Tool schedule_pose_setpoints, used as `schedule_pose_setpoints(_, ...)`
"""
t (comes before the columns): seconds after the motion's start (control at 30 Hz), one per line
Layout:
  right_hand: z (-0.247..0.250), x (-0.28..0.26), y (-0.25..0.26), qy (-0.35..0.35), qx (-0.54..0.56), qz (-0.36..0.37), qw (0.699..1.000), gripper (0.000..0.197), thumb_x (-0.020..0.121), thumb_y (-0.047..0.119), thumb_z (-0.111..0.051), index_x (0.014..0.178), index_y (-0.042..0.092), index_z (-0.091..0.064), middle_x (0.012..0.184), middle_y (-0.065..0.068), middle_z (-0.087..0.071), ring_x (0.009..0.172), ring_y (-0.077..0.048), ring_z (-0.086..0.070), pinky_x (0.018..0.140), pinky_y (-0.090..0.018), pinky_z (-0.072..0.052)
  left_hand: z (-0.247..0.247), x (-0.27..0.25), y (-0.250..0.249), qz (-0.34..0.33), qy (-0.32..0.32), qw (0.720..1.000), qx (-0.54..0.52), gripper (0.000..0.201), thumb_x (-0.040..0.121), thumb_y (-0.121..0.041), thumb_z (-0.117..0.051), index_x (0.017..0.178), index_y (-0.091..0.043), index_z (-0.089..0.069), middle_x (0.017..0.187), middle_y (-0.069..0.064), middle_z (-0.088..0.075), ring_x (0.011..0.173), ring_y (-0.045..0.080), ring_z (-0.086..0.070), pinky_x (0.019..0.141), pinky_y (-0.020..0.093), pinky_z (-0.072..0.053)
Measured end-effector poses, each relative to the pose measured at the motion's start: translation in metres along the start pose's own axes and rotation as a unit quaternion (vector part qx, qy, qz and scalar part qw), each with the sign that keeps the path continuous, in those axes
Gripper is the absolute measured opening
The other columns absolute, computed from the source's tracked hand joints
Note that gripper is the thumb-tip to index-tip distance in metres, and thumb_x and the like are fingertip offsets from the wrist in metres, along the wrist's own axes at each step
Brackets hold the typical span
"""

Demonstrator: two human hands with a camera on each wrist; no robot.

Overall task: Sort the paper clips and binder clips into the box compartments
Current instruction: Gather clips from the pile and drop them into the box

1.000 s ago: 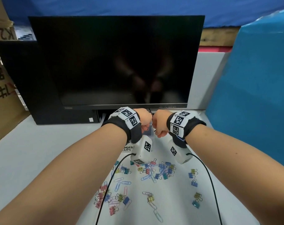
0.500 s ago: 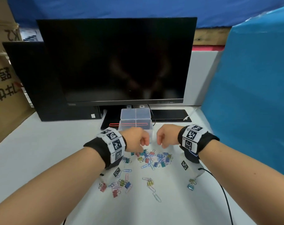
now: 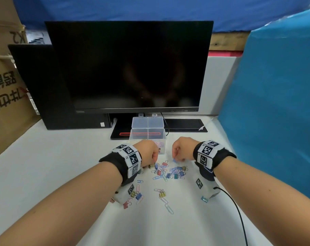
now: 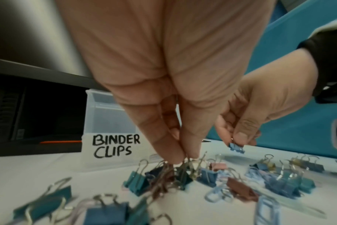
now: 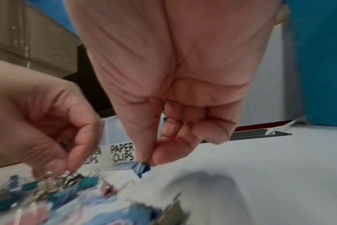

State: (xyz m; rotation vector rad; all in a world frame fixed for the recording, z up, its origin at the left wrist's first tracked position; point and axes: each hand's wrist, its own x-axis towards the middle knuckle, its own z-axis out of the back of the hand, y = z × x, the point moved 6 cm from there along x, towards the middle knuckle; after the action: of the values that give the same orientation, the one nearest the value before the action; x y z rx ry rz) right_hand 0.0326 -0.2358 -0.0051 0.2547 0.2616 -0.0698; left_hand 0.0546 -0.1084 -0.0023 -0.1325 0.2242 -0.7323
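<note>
A clear two-compartment box [image 3: 148,137] stands open in front of the monitor, labelled BINDER CLIPS [image 4: 115,146] and PAPER CLIPS [image 5: 122,153]. A pile of coloured binder clips and paper clips [image 3: 170,172] lies on the white table just before it. My left hand [image 4: 184,159] reaches down into the pile's left edge, thumb and forefinger pinched on the wire handles of a dark teal binder clip [image 4: 183,175]. My right hand [image 5: 149,163] pinches a small blue binder clip [image 5: 141,167] just above the table, right of the pile, also seen in the head view [image 3: 174,160].
More clips lie scattered nearer me [image 3: 161,194], one blue clip [image 3: 204,199] under my right wrist. A black monitor [image 3: 129,68] and computer case [image 3: 44,86] stand behind, a cardboard box [image 3: 7,95] at left, a blue panel [image 3: 274,103] at right. A black cable [image 3: 235,210] trails from my right wrist.
Both hands have drawn back from the box and dropped to the pile. The right hand has picked up a blue binder clip; the left has closed on clip handles.
</note>
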Motion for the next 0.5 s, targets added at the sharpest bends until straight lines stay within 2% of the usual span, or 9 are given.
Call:
schedule_pose_setpoints(0.1,0.006,-0.001,-0.012,0.004,-0.046,-0.033,0.998,0.015,0.080,0.003,-0.065,0.089,0.013,-0.072,0.067,0.006,-0.056,0.080,-0.018,-0.057,0.078,-0.028,-0.054,0.006,0.001,0.010,0.019,-0.022,1.000,-0.011,0.018,0.084,-0.003,-0.056,0.086,-0.012,-0.072,0.086,0.000,-0.063,0.088,0.016,-0.061,0.085,0.028,-0.054)
schedule_pose_setpoints(0.2,0.003,-0.005,-0.022,0.018,-0.065,-0.059,0.996,0.019,0.082,0.004,-0.063,0.098,0.007,-0.072,0.060,0.005,-0.053,0.075,-0.017,-0.056,0.063,-0.022,-0.048,0.010,0.003,0.018,0.033,-0.036,0.999,-0.008,0.019,0.084,-0.002,-0.058,0.090,-0.009,-0.074,0.086,-0.003,-0.061,0.097,0.019,-0.064,0.088,0.029,-0.053)
schedule_pose_setpoints(0.23,0.004,-0.006,-0.024,0.016,-0.061,-0.060,0.996,0.015,0.084,0.004,-0.062,0.096,0.008,-0.070,0.063,0.004,-0.055,0.075,-0.018,-0.057,0.059,-0.021,-0.046,0.010,0.003,0.019,0.034,-0.033,0.999,-0.001,0.019,0.084,-0.002,-0.057,0.092,-0.009,-0.073,0.087,-0.004,-0.060,0.098,0.019,-0.063,0.088,0.028,-0.053)
schedule_pose_setpoints(0.33,0.007,-0.016,-0.021,0.008,-0.036,-0.038,0.999,0.004,0.087,0.011,-0.061,0.090,0.013,-0.060,0.085,0.000,-0.058,0.072,-0.016,-0.058,0.056,-0.017,-0.043,0.009,0.002,0.018,0.037,-0.018,0.999,0.025,0.022,0.084,-0.001,-0.057,0.097,-0.011,-0.071,0.092,-0.002,-0.058,0.101,0.020,-0.062,0.089,0.029,-0.053)
schedule_pose_setpoints(0.4,0.002,-0.022,-0.015,0.038,-0.021,-0.017,0.999,0.012,0.086,0.016,-0.064,0.097,0.015,-0.060,0.083,0.005,-0.053,0.063,-0.012,-0.057,0.052,-0.017,-0.042,0.006,0.003,0.015,0.027,-0.013,0.999,0.028,0.023,0.083,-0.002,-0.060,0.100,-0.013,-0.070,0.102,0.001,-0.063,0.104,0.021,-0.062,0.090,0.031,-0.053)
schedule_pose_setpoints(0.47,-0.009,-0.024,-0.011,0.070,-0.037,-0.008,0.997,0.021,0.084,0.017,-0.065,0.104,0.018,-0.059,0.087,0.004,-0.051,0.066,-0.014,-0.058,0.052,-0.018,-0.043,0.001,0.003,0.006,0.003,-0.002,1.000,0.021,0.026,0.085,-0.006,-0.062,0.107,-0.017,-0.068,0.114,0.000,-0.064,0.107,0.019,-0.060,0.091,0.028,-0.051)
schedule_pose_setpoints(0.5,-0.013,-0.023,-0.009,0.077,-0.056,-0.002,0.996,0.020,0.084,0.015,-0.065,0.102,0.020,-0.058,0.092,0.003,-0.051,0.070,-0.016,-0.058,0.053,-0.019,-0.043,-0.002,0.004,0.001,-0.011,0.007,1.000,0.015,0.030,0.085,-0.007,-0.063,0.112,-0.019,-0.066,0.118,-0.002,-0.063,0.109,0.017,-0.059,0.091,0.025,-0.050)
